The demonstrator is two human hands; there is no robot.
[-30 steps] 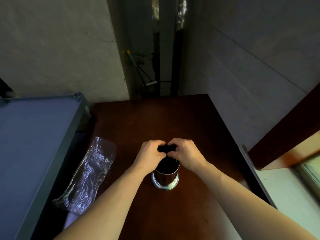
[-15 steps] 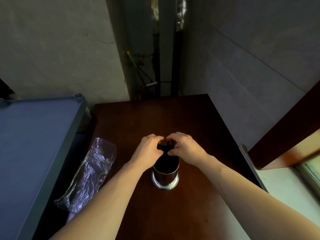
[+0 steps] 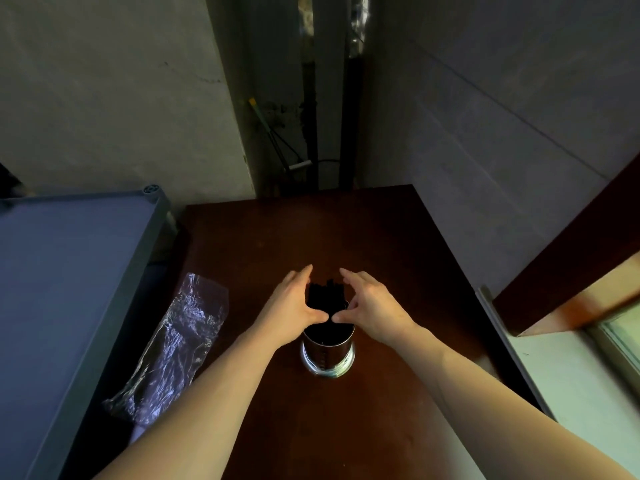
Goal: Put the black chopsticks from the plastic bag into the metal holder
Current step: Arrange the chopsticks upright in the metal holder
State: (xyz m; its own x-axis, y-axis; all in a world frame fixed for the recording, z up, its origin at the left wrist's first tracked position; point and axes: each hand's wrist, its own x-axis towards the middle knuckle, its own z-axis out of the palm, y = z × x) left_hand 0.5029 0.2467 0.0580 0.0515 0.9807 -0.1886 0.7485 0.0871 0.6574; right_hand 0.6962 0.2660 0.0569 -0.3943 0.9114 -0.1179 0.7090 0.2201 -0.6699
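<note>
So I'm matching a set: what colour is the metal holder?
Shiny silver, mirror-like, in the head view: the metal holder reflects the brown table.

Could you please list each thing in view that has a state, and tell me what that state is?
black chopsticks: standing in the holder, tops sticking out.
metal holder: upright on the brown table.
plastic bag: lying crumpled at the table's left edge; contents unclear.
left hand: open, fingers straight, beside the chopsticks.
right hand: open, fingers straight, on their other side.
</note>
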